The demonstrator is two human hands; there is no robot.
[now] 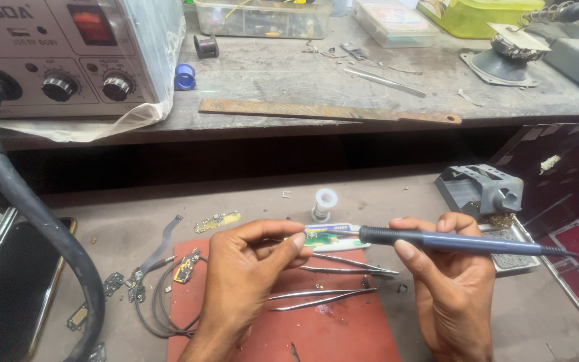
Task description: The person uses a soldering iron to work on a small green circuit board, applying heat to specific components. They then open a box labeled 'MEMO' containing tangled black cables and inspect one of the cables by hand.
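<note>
The left hand [246, 281] rises from the bottom edge at the middle of the frame, over a red mat [343, 332]; its thumb and forefinger are pinched narrow near the front end of a soldering iron [450, 241], and whether they hold something thin there I cannot tell; the right hand [454, 288], in the lower right, is closed around the iron's blue handle, thumb along the near side and fingers curled over the top. The iron lies almost level across the middle of the frame, its long axis running left to right with the cable end slightly lower; its dark front end points left toward the left hand's fingertips, and its black cable leaves toward the right edge. Just behind the front end lies a small tube [333, 231] with a green and white label; several tweezers [343, 268] rest on the mat under the hands, their tips pointing right. A small white spool [324, 203] stands on the worktop [135, 221] just above the tube; a grey iron stand [484, 191] sits at the right; loose cables and small circuit parts [169, 275] lie left of the mat; a phone [15, 288] lies at the lower left; a grey hot-air station [68, 53] with two knobs fills the upper left, its black hose [28, 201] curving down the left side.
</note>
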